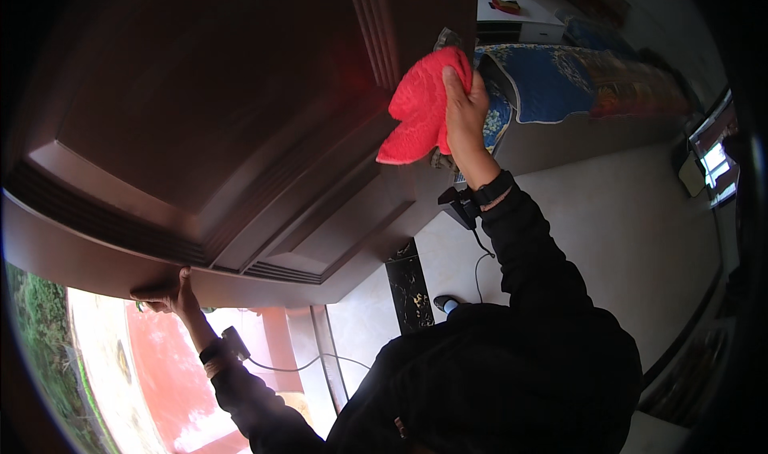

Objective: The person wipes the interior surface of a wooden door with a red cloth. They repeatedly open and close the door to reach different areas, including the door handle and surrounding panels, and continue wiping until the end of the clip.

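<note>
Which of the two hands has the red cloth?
The right hand holds the red cloth at the door; the left hand, without it, grips the door's edge.

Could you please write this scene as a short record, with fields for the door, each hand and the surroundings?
Door: dark brown panelled door
Right hand: holds red cloth over the door handle, mostly covering it
Left hand: touches the door's edge, thumb on its face
Floor: pale, with black-and-gold strip
Upper right: blue floral cover
Lower left: greenery outside
</note>
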`<state>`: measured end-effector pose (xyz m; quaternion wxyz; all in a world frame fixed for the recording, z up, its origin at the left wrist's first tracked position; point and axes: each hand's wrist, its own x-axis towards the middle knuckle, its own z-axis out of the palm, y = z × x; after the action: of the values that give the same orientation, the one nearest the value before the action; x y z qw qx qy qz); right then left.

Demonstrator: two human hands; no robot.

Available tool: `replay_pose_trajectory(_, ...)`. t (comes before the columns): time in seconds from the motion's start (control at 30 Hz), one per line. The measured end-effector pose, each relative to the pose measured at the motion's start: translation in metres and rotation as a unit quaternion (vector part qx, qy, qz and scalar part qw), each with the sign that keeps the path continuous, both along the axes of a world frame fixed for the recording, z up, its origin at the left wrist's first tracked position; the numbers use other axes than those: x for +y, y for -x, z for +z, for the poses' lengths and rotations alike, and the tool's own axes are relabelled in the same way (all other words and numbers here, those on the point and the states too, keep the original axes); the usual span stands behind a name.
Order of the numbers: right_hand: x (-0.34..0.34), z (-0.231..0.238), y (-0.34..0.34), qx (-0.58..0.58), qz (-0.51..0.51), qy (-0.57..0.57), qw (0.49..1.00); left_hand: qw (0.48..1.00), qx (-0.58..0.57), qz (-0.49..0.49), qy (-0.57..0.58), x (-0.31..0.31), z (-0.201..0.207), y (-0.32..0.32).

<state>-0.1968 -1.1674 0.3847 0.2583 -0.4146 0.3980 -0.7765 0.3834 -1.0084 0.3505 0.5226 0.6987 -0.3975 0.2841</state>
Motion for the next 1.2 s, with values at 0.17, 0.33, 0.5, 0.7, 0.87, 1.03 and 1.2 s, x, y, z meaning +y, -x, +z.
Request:
replay_pose_trajectory(0.17, 0.002, 0.001, -0.055, 0.289, -0.117, -0.074, 0.947, 0.999, 0.012, 0.029, -0.025, 0.003, 0.002, 0.0)
replay_pose_trajectory(0.33, 0.047, -0.035, -0.174, 0.349, 0.056, 0.033, 0.935, 1.0, 0.023, 0.011, -0.009, 0.002, 0.006, 0.008)
replay_pose_trajectory(0.5, 0.085, -0.052, -0.224, 0.448, 0.406, 0.024, 0.796, 0.999, -0.015, 0.027, -0.018, 0.004, 0.006, 0.006)
replay_pose_trajectory(0.7, 0.12, -0.133, -0.203, 0.467, 0.616, -0.084, 0.628, 0.998, -0.021, 0.051, -0.042, 0.004, 0.004, -0.001)
replay_pose_trajectory(0.87, 0.128, -0.226, -0.117, 0.565, 0.579, -0.184, 0.559, 0.997, 0.029, 0.053, -0.054, 0.002, -0.002, -0.011)
replay_pose_trajectory(1.03, 0.144, -0.27, -0.003, 0.494, 0.469, -0.351, 0.643, 0.997, -0.043, 0.049, -0.039, 0.001, -0.001, -0.019)
replay_pose_trajectory(1.2, 0.177, -0.274, 0.074, 0.453, 0.366, -0.466, 0.666, 0.996, -0.081, 0.039, -0.019, 0.004, 0.009, 0.002)
